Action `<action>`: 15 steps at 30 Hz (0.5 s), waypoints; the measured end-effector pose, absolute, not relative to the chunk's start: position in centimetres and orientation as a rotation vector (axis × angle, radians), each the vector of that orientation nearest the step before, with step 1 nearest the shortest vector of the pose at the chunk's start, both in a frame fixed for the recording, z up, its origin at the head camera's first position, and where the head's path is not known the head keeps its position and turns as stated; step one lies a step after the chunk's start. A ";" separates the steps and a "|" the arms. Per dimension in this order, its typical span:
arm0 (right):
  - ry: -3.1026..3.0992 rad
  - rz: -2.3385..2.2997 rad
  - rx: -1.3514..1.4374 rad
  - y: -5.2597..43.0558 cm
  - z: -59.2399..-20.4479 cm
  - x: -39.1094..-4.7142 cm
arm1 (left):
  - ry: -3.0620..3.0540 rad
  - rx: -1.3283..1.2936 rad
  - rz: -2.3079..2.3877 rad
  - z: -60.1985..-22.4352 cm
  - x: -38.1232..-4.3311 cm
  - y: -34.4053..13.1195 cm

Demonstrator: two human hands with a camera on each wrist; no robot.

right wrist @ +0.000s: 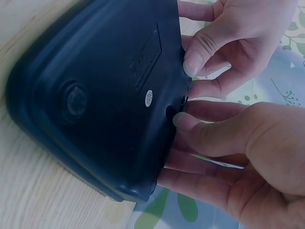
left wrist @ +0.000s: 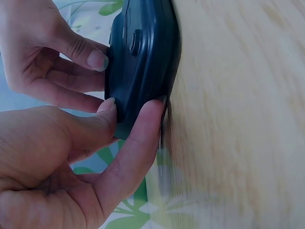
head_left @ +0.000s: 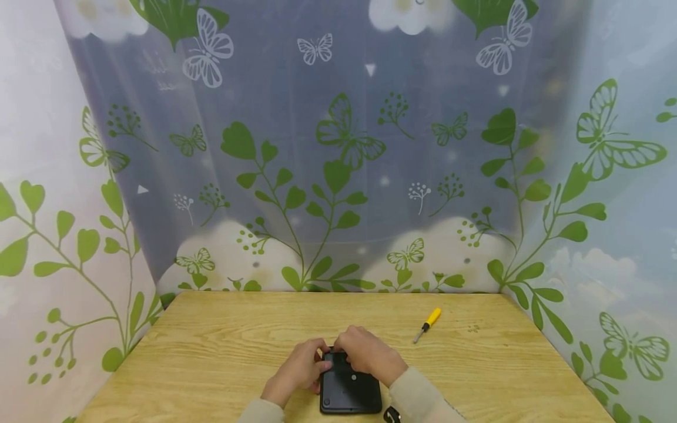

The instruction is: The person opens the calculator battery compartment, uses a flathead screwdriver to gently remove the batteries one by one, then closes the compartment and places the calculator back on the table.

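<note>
A flat black plastic device [head_left: 351, 390], which looks like a desk calculator, lies underside up near the table's front edge. Round feet, a small round sticker [right wrist: 148, 98] and a raised label area show on its back. My left hand [head_left: 300, 369] grips its far left corner, thumb on top and index finger along the side. With the thumb by a small notch in the far edge, my right hand [head_left: 368, 355] pinches that edge, its other fingers on the far side. Both hands also appear in the left wrist view, where the device [left wrist: 143, 57] looks slightly tilted.
A screwdriver [head_left: 427, 325] with a yellow handle lies on the wooden table [head_left: 238, 329], right of the hands. Several tiny pieces, perhaps screws [head_left: 473, 328], lie further right. A small black item [head_left: 392, 415] is beside the right sleeve. Patterned curtains [head_left: 338, 205] surround the table.
</note>
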State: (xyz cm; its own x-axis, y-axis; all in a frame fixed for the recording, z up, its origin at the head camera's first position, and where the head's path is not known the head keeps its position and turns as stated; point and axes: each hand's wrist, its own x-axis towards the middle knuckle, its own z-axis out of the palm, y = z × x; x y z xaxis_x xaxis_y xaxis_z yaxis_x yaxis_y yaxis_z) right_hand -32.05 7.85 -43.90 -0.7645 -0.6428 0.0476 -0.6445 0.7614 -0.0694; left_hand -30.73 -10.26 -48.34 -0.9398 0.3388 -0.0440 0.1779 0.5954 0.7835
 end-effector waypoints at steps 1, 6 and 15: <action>-2.926 0.125 1.070 7.9 -43.9 -32.1 | 2.635 0.430 1.261 -48.3 -30.7 -10.3; -2.935 0.119 1.058 8.0 -44.0 -32.3 | 2.634 0.421 1.260 -48.3 -30.7 -10.2; -2.982 0.165 1.070 8.1 -43.9 -32.4 | 2.630 0.413 1.256 -48.3 -30.7 -10.2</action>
State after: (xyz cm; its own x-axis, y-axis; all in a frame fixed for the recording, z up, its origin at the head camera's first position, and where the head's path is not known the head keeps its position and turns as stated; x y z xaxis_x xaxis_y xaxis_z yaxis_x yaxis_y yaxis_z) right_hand -32.39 8.09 -43.90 -0.7722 -0.6354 0.0061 -0.6322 0.7673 -0.1080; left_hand -30.67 -10.23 -48.30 -0.9416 0.3318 -0.0572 0.1641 0.6005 0.7826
